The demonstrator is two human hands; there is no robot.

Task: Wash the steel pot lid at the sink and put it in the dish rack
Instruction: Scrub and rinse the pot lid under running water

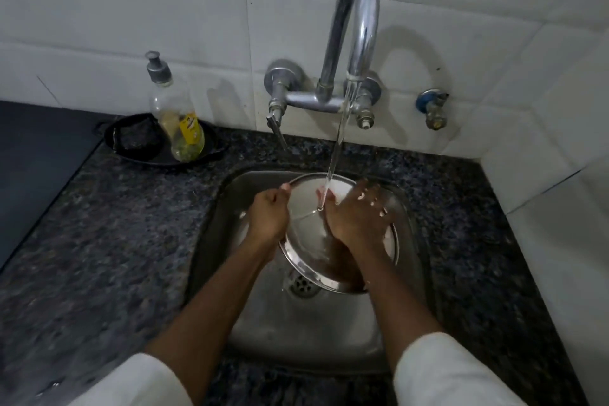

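The round steel pot lid (306,227) is tilted over the steel sink (306,330), under the running stream from the curved tap (357,26). My left hand (268,212) grips the lid's left rim, thumb over the top edge. My right hand (357,219) lies flat on the lid's shiny face with fingers spread, soap flecks on the knuckles. Water strikes the lid between my two hands. The lid's lower edge hangs just above the drain (301,287). No dish rack is in view.
A dish soap bottle (174,115) stands in a black tray (145,155) with a dark scrubber, back left on the speckled granite counter (108,224). White tiled walls close the back and right side. A small blue-capped valve (431,107) sticks out right of the tap.
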